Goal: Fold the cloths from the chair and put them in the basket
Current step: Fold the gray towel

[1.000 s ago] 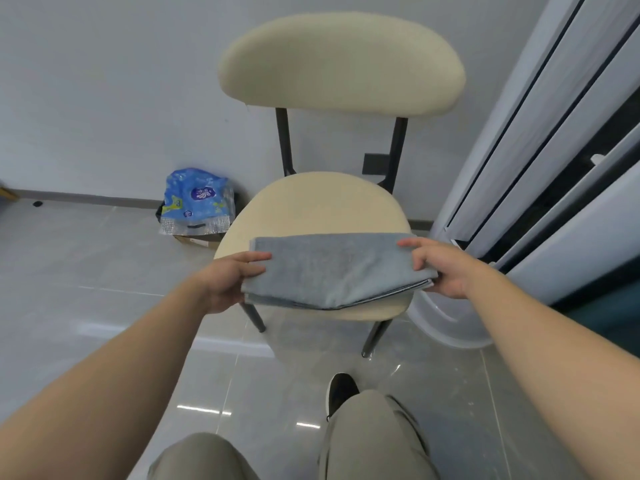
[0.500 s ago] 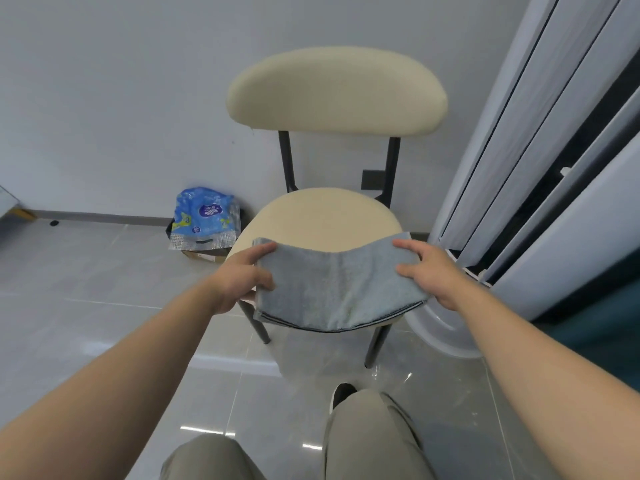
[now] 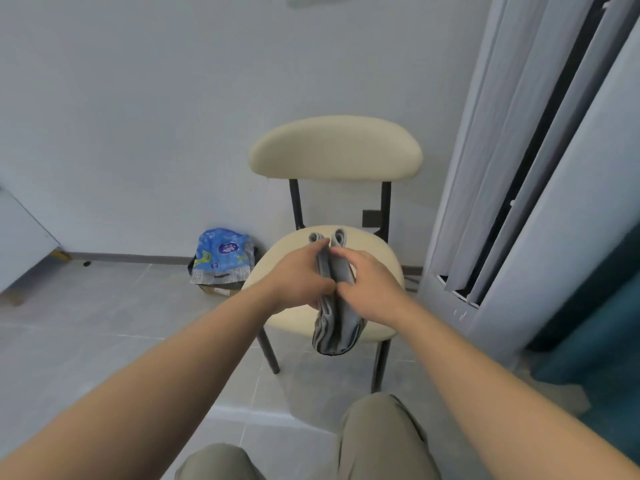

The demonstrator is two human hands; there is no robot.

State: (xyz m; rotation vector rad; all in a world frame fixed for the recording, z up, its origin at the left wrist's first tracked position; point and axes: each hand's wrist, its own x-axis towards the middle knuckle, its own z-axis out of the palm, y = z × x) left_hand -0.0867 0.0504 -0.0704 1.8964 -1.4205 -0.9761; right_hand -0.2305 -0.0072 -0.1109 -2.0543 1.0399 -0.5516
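**Cloth pinched double over the seat**

The fingers [image 3: 313, 252] of the left hand [image 3: 298, 277] and right hand [image 3: 369, 285] curl round the grey cloth [image 3: 334, 329], pressing its two halves together above the chair [image 3: 377, 245] seat. Its lower end hangs past the near edge, seemingly clear of the cushion. A blue packet [image 3: 221, 258] lies on the floor to the left.

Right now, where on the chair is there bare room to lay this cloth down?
The cream seat shows bare at its back edge and front-left rim. Its middle is crowded: the left hand and right hand pinch the grey cloth.
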